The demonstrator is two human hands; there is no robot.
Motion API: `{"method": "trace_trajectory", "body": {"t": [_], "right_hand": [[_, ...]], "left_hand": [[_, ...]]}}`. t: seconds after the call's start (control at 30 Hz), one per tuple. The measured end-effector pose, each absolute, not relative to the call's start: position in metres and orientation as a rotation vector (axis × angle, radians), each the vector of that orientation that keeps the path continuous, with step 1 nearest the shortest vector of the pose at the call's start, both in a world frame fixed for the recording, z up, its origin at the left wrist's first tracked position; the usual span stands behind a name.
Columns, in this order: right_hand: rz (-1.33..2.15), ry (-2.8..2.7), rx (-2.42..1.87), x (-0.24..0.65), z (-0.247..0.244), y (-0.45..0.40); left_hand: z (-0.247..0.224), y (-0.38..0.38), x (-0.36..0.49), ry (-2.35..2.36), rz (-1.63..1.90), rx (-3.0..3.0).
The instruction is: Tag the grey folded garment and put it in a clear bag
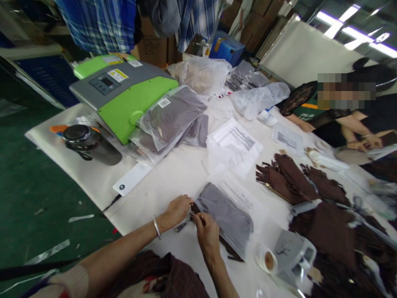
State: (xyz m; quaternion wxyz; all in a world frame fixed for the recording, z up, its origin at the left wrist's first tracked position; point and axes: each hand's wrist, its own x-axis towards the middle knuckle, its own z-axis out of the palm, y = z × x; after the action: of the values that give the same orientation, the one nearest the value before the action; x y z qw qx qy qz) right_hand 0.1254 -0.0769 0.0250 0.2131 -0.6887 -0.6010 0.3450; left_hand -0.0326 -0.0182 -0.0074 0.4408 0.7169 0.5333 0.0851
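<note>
White table [173, 174], landmark. Near its front edge lies our bagged grey garment [228, 215]. At the bag's left end, our left hand [176, 211] and right hand [207, 231] pinch its opening, fingers nearly closed. We judge: keep the edge flat and aligned while pinching.

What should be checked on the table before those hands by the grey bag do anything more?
1. Both hands at the bag's end: ok; left hand and right hand meet at the clear bag of grey fabric.
2. Bag lying flat on the table: ok.
3. Bag sealed: cannot tell.
4. Small item between the fingers: cannot tell, too small.
5. Tape roll near the right hand: ok.
6. Co-worker's hands apart from the bag: ok.
</note>
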Motion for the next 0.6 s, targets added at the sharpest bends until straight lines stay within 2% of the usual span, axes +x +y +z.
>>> {"method": "trace_trajectory", "body": {"t": [0.6], "right_hand": [[0.804, -1.918, -1.978, 0.12, 0.025, -0.062]], "left_hand": [[0.002, -0.014, -0.036, 1.25, 0.076, 1.777]]}}
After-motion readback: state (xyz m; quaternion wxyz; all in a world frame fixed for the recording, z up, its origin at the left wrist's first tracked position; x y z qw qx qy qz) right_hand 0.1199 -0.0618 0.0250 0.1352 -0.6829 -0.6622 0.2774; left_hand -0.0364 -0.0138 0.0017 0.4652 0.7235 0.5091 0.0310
